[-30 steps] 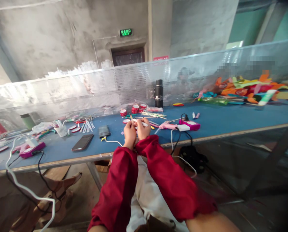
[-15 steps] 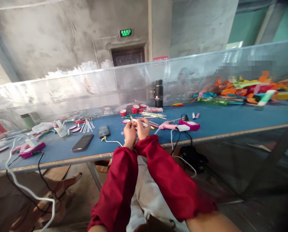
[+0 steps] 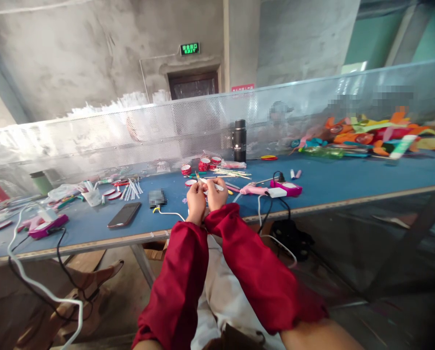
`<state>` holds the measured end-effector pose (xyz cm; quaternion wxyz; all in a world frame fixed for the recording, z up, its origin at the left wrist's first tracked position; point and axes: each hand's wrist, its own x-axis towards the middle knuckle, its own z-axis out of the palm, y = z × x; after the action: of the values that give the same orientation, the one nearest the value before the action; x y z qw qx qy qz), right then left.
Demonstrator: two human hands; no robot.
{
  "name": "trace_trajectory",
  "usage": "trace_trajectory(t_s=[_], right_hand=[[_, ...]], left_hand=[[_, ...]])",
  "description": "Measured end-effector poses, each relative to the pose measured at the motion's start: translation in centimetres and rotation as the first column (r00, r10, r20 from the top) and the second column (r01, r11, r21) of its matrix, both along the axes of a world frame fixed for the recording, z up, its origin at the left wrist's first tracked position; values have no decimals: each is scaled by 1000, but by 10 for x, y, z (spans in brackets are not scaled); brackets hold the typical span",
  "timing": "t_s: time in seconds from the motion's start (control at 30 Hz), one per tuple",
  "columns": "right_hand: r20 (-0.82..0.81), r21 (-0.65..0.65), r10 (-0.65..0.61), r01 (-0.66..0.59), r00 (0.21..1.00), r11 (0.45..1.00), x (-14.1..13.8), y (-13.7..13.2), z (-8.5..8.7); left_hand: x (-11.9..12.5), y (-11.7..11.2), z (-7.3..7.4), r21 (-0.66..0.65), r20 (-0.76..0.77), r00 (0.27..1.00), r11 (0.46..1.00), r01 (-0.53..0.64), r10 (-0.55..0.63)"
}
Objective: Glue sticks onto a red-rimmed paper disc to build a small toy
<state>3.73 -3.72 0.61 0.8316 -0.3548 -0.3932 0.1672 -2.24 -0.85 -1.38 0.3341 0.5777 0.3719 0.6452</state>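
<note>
Both my hands are raised close together over the front of the blue table [image 3: 330, 182]. My left hand [image 3: 196, 201] is closed, its fingers pinching one end of a thin white stick [image 3: 210, 184]. My right hand [image 3: 217, 195] is closed round the same stick a little further right. Red sleeves cover both forearms. A pink glue gun [image 3: 254, 190] lies on the table just right of my hands.
A black flask [image 3: 239, 141] stands at the back by a perforated metal screen. Red tape rolls [image 3: 204, 165], loose sticks [image 3: 131, 189], a phone [image 3: 124, 215], a second pink glue gun [image 3: 45, 225] and cables lie around. Colourful paper pieces [image 3: 370, 133] are heaped at the far right.
</note>
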Motion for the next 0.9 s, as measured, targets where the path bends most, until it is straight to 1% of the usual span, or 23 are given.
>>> trace_trajectory(t_s=[0.2,0.47,0.73,0.9], right_hand=[[32,13,4,-4,999,1000,1,1,-1],[3,3,-6,6,1000,1000,0,2,-2],[30,14,11,-11,999,1000,1,3,-3],[16,15,12,-12,1000,1000,0,3,-2]], left_hand=[[0,-1,0,0,-5,1000,1000,-9,9],[1,1,-1,-5,14,1000,1000,6,-6],[0,-3,2,-5,6,1000,1000,2,-2],[0,-2,1,-11,5,1000,1000,2,-2]])
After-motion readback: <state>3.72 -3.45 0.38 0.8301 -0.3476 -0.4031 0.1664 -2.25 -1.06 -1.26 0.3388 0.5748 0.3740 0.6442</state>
